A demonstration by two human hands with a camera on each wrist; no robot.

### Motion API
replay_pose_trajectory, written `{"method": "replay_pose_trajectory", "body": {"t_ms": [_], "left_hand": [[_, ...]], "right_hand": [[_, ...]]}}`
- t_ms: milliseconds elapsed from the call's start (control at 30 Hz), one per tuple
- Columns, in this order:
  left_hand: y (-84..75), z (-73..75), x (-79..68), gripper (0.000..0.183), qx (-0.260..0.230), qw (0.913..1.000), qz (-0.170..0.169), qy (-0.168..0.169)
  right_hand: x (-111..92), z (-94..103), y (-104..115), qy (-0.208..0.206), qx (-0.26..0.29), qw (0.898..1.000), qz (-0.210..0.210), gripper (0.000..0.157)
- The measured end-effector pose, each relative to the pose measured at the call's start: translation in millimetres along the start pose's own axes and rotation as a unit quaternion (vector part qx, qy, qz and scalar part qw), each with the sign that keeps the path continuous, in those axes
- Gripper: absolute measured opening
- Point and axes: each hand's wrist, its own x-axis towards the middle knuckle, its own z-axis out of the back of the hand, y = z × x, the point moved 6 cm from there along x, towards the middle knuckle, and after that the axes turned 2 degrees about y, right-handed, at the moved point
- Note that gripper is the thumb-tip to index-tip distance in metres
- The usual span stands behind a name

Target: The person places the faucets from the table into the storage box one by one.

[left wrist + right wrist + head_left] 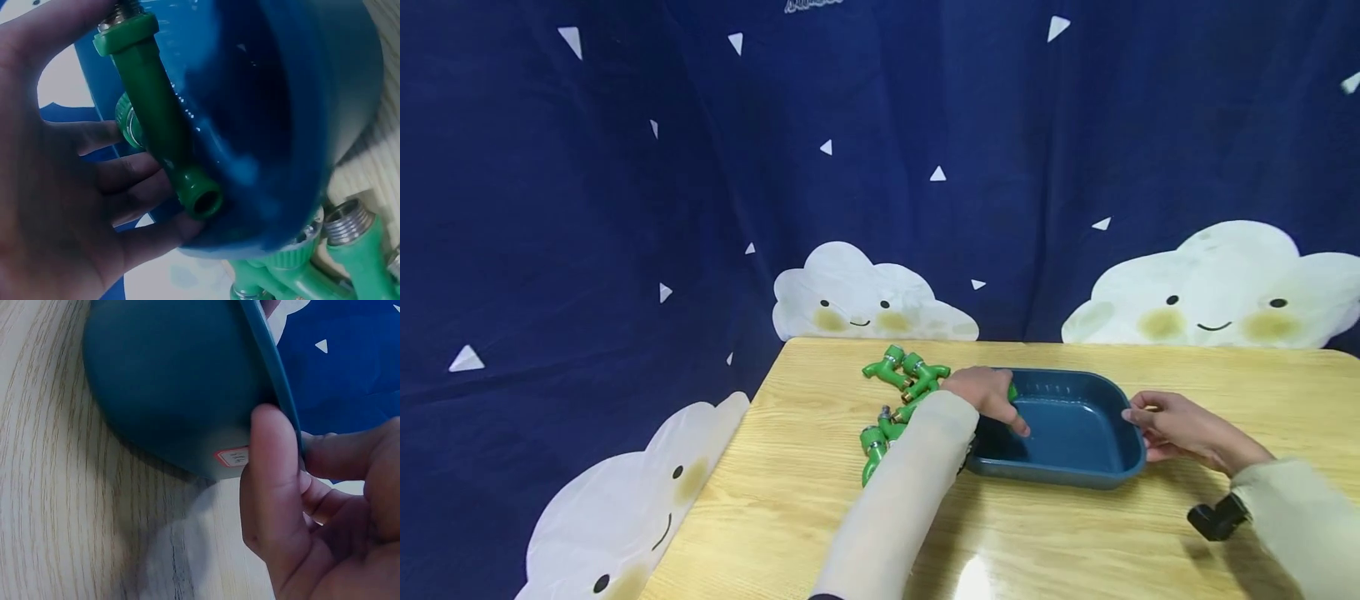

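My left hand [985, 392] is over the left part of a dark blue rectangular tray [1071, 437], holding a green tap [153, 94]. In the left wrist view the thumb lies at the tap's threaded metal end and the fingers are behind its body and knob. Only a bit of that tap shows in the head view. At the tray's right end, my right hand [1183, 429] pinches the rim between thumb and fingers. A red-edged label [232, 457] is on the tray's outer wall. Several more green taps [886, 368] lie in a loose group left of the tray.
Tray and taps rest on a light wooden table [760, 517]. Behind it hangs a dark blue curtain [880, 200] with white triangles and smiling clouds. My left forearm partly hides the nearer taps [872, 450]. A small black device [1217, 518] sits at my right wrist.
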Motion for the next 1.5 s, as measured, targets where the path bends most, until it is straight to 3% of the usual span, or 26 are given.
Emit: {"method": "replay_pose_trajectory", "body": {"t_ms": [133, 300, 667, 1033, 1367, 1500], "left_hand": [[2.1, 0.0, -2.3, 0.097, 0.014, 0.9999, 0.006, 0.000], [-6.9, 2.0, -1.3, 0.093, 0.019, 0.9998, -0.002, -0.001], [-10.0, -1.2, -4.6, 0.091, 0.033, 0.9981, 0.034, 0.040], [-15.1, -2.3, 0.8, 0.086, 0.101, 0.9928, 0.046, 0.046], [-19.1, -0.8, -4.3, 0.095, 0.084, 0.9942, 0.047, 0.047], [-18.6, -1.7, -7.3, 0.095, 0.075, 0.9942, 0.063, 0.043]], "right_hand": [[2.9, -2.4, 1.9, 0.006, 0.011, 1.000, 0.001, 0.020], [-1.8, 4.4, -1.1, 0.009, 0.009, 1.000, -0.003, 0.019], [0.3, 1.0, -5.0, 0.016, 0.016, 1.000, -0.003, 0.019], [-0.7, 1.3, -2.9, 0.004, 0.009, 1.000, -0.012, 0.020], [-1.9, 3.3, -4.0, -0.004, 0.011, 1.000, -0.020, 0.020], [0.3, 2.2, -4.7, -0.002, 0.010, 1.000, -0.017, 0.020]]}}
